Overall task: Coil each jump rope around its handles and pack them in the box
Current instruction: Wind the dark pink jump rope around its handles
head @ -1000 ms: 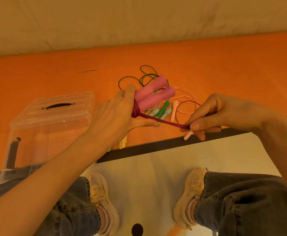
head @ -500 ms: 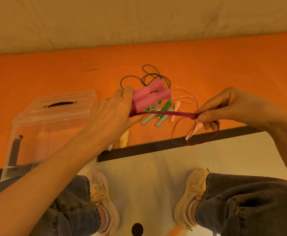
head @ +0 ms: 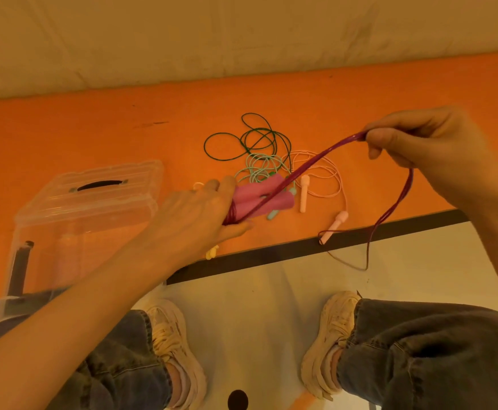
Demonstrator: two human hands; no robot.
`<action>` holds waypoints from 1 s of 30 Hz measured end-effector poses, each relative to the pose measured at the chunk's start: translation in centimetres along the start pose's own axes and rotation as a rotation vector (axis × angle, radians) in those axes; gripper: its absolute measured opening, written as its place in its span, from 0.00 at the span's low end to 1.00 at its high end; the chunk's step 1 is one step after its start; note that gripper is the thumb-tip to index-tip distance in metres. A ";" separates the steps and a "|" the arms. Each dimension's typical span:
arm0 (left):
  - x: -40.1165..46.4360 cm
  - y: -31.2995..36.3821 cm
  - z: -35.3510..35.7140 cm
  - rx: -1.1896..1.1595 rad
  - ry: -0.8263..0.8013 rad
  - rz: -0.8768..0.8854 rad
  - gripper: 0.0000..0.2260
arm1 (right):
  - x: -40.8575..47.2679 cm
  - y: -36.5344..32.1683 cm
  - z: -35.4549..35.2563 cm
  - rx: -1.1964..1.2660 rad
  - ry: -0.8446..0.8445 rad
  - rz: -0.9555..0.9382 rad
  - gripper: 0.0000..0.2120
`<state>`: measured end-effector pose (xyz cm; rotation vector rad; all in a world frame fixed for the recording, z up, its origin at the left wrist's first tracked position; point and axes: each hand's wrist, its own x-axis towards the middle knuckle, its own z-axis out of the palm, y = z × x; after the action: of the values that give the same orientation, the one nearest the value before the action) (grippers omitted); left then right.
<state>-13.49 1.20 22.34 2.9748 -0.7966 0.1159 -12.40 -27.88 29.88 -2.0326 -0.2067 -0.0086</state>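
Note:
My left hand (head: 196,211) grips two pink foam handles (head: 259,195) held side by side, with several turns of dark red rope wound round their near end. The dark red rope (head: 315,161) runs taut up and to the right to my right hand (head: 428,146), which pinches it. Past my right hand the rope's slack hangs down in a loop over the black strip. A clear plastic box (head: 73,229) with a closed lid and black handle stands at the left.
On the orange mat (head: 93,137) lie tangled ropes: a dark green one (head: 241,140), a mint one (head: 259,165) and a pale pink one (head: 330,184) with its handles. A yellow handle (head: 212,252) peeks out under my left wrist. My shoes and jeans are below.
My right hand has lifted up and to the right, drawing the dark red rope out longer and steeper. My left hand and the pink handles have tilted and dropped slightly.

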 end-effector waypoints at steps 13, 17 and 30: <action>-0.7 2.7 0.2 -0.090 0.031 0.244 0.27 | 2.2 0.3 2.4 -0.072 0.149 -0.087 0.08; -1.0 2.3 0.0 -0.099 0.045 0.317 0.29 | 2.5 0.8 2.7 -0.159 0.143 -0.120 0.05; -1.4 3.3 -2.2 -0.136 0.081 0.418 0.32 | 3.9 2.6 4.9 -0.170 0.067 -0.052 0.03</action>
<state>-16.49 -0.84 24.56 2.6174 -1.3423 0.1901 -8.61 -24.18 25.71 -2.1919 -0.2225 -0.1303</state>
